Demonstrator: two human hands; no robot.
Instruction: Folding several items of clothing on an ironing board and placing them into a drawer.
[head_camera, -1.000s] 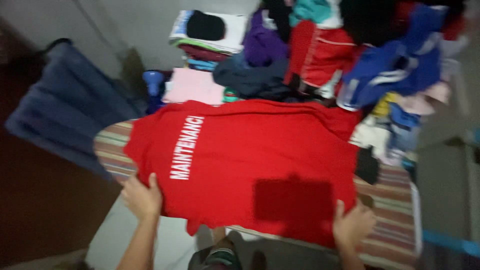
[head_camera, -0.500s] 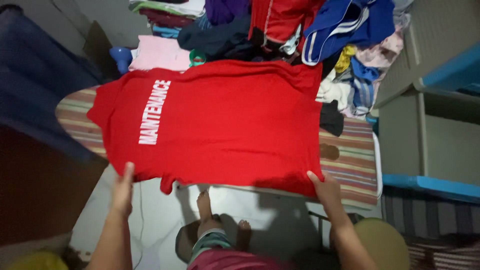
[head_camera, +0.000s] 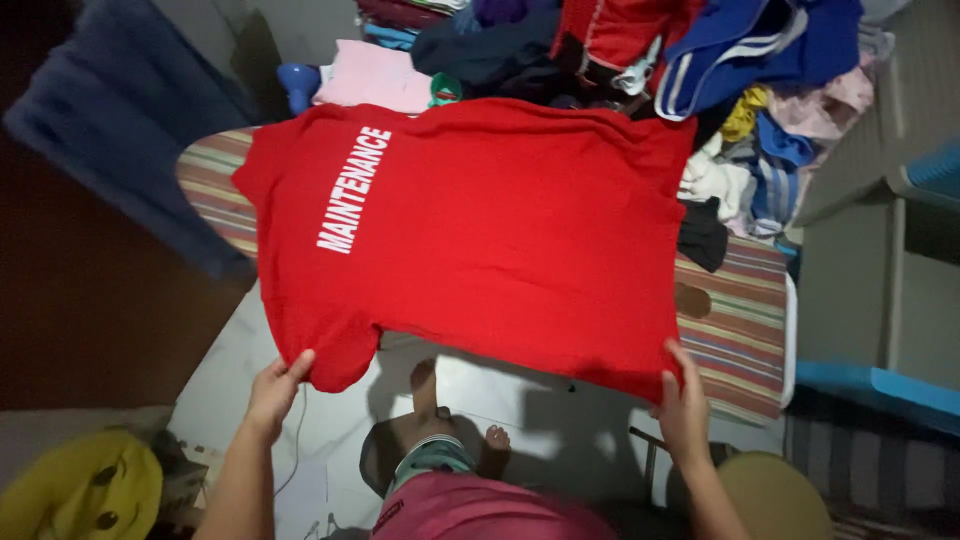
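We stand at a striped ironing board (head_camera: 735, 340) over a pale floor (head_camera: 250, 350), a dark blue cloth (head_camera: 120, 110) hanging at far left. Our left hand (head_camera: 275, 390) pinches the sleeve of the red shirt (head_camera: 480, 230), which lies spread flat across the board. Beyond it, a heap of mixed clothes (head_camera: 700, 70) crowds the far edge. Our right hand (head_camera: 685, 405) grips the shirt's hem corner.

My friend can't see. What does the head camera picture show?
Two hands, left hand and right hand, hold the near edge of a red shirt spread over a striped ironing board. A pile of clothes lies behind it.
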